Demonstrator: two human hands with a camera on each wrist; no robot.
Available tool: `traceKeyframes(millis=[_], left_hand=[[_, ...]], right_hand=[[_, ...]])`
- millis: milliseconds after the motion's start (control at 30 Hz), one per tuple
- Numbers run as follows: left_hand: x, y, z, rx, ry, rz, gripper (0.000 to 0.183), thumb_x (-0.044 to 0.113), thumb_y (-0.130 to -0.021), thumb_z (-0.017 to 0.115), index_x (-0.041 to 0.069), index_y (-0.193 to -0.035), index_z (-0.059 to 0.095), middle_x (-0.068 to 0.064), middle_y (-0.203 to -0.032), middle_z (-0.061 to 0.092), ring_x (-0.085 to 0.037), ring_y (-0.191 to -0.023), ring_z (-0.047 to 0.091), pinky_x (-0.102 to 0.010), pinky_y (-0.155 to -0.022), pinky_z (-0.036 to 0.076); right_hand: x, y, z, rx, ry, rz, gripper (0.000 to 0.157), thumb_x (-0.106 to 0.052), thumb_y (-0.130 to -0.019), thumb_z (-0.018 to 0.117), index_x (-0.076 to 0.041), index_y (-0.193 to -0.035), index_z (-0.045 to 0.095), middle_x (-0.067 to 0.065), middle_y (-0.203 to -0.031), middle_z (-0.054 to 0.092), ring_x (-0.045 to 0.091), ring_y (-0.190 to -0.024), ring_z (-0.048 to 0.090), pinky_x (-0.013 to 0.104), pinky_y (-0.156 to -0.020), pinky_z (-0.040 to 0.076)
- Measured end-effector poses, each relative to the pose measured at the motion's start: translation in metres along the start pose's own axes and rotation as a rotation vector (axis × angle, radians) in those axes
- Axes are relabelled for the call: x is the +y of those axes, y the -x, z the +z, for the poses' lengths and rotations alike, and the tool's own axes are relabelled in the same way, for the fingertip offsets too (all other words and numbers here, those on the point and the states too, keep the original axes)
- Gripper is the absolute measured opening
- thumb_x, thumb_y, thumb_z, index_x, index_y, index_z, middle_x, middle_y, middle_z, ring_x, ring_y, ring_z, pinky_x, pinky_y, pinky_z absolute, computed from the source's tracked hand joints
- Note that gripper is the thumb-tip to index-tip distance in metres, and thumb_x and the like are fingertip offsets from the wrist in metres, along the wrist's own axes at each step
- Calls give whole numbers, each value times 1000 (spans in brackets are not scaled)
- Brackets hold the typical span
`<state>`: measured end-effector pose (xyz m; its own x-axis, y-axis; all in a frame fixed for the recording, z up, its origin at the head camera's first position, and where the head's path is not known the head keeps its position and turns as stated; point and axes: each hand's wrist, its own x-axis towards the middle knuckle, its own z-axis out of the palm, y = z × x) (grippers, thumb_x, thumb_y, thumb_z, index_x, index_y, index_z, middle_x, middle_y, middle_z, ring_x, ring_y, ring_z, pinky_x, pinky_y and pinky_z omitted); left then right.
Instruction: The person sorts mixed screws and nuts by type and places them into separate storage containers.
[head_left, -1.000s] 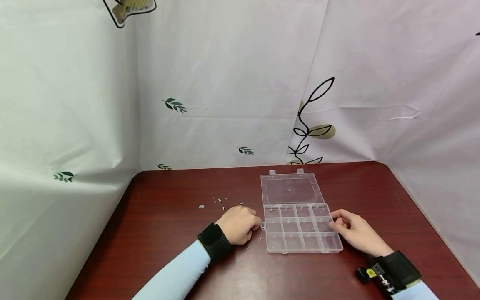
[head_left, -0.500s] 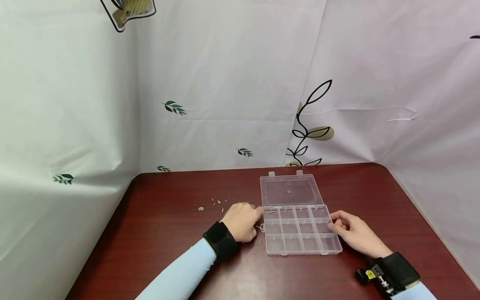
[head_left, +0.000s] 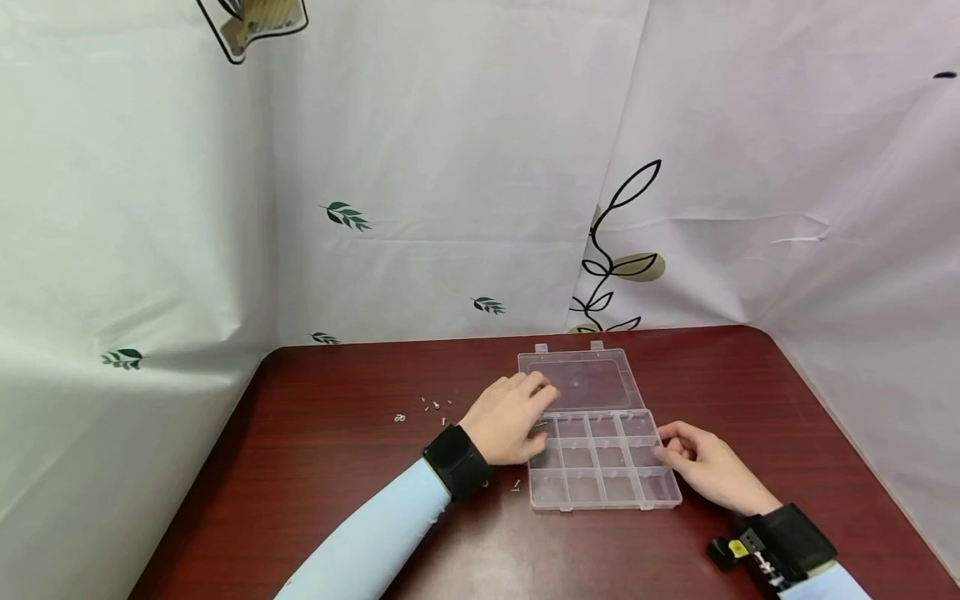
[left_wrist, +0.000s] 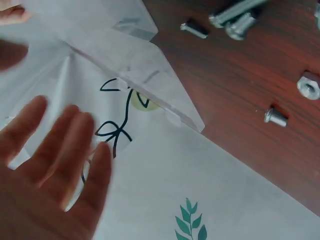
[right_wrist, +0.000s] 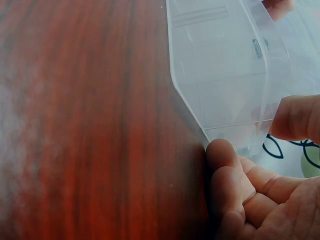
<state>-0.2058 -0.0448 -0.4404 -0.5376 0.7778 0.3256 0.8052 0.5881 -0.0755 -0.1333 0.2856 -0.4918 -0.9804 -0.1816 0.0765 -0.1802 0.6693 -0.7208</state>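
A clear plastic compartment box lies on the table with its lid folded back. My left hand hovers over the box's left edge, at the far left compartment, with fingers loosely extended. In the left wrist view those fingers are spread and nothing shows between them. Small metal pieces lie in that far left compartment, partly covered by the hand. At the box's right side, my right hand holds the wall, thumb at the rim and curled fingers low against the outside.
Several small screws and a pair of rings or nuts are scattered left of the box. Another screw lies near its front left corner. Closer up are a hex nut and a short screw. A patterned cloth hangs behind the table.
My left hand has risen from the table beside the box and moved right over its far left compartment, its fingers opening out. My right hand has stayed on the box's right side.
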Motion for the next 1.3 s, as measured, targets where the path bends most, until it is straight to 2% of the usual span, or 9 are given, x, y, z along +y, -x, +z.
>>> traceKeyframes(millis=[67, 133, 300, 500, 700, 833, 933, 1100, 1300], left_hand=[[-2, 3, -1, -35, 26, -9, 58, 36, -80, 67, 17, -134, 56, -2, -127, 53, -18, -103, 54, -32, -84, 46], [-5, 9, -4, -63, 45, -19, 65, 37, -81, 67, 16, -140, 53, -3, -134, 51, -19, -108, 54, -33, -88, 46], [-16, 28, -16, -89, 83, -66, 63, 35, -83, 67, 15, -141, 53, -3, -134, 52, -19, -112, 55, -35, -92, 46], [-31, 63, -27, -94, 106, -128, 58, 33, -84, 66, 14, -138, 56, 0, -129, 55, -18, -111, 56, -35, -91, 47], [-34, 105, -31, -68, 97, -155, 47, 33, -83, 68, 15, -127, 64, 2, -117, 58, -15, -105, 58, -36, -89, 48], [-28, 133, -31, -46, 83, -149, 35, 31, -81, 71, 16, -112, 67, 6, -101, 56, -11, -88, 54, -32, -79, 49], [-20, 148, -32, -39, 76, -133, 26, 28, -80, 73, 17, -102, 67, 9, -92, 50, -8, -79, 48, -29, -71, 48], [-10, 160, -29, -35, 72, -106, 16, 22, -79, 73, 19, -92, 63, 11, -84, 45, -6, -75, 44, -25, -66, 46], [-6, 162, -23, -23, 60, -86, 15, 18, -79, 73, 20, -91, 64, 10, -83, 50, -6, -76, 51, -25, -68, 48]], right_hand=[[0, 0, 0, -5, 0, 0, 31, -33, -94, 63, -7, -110, 64, -4, -72, 49, 7, -60, 44, 26, -63, 34], [1, 0, 0, -4, 6, -1, 31, -33, -93, 63, -7, -110, 64, -4, -72, 49, 7, -60, 44, 26, -63, 34], [2, -1, 0, 13, 25, -6, 30, -34, -93, 64, -8, -109, 65, -5, -71, 49, 6, -60, 44, 26, -63, 34], [3, -1, -1, 14, 23, -6, 30, -33, -93, 64, -8, -109, 65, -5, -71, 49, 6, -60, 44, 26, -62, 34], [3, -2, -1, 21, 27, -6, 30, -33, -93, 64, -8, -109, 65, -5, -71, 49, 6, -60, 45, 25, -63, 34], [2, -3, 1, 23, 29, -13, 29, -33, -93, 64, -9, -108, 65, -5, -71, 49, 5, -60, 44, 25, -63, 34], [2, -3, 2, 30, 30, -22, 28, -32, -92, 65, -9, -107, 65, -6, -70, 49, 5, -59, 45, 25, -62, 35], [2, -3, 2, 14, 22, -21, 29, -32, -93, 64, -8, -108, 65, -5, -71, 49, 6, -59, 44, 25, -63, 34], [3, -1, 1, -3, 23, -7, 31, -33, -94, 63, -8, -111, 64, -4, -71, 48, 6, -59, 43, 26, -63, 33]])
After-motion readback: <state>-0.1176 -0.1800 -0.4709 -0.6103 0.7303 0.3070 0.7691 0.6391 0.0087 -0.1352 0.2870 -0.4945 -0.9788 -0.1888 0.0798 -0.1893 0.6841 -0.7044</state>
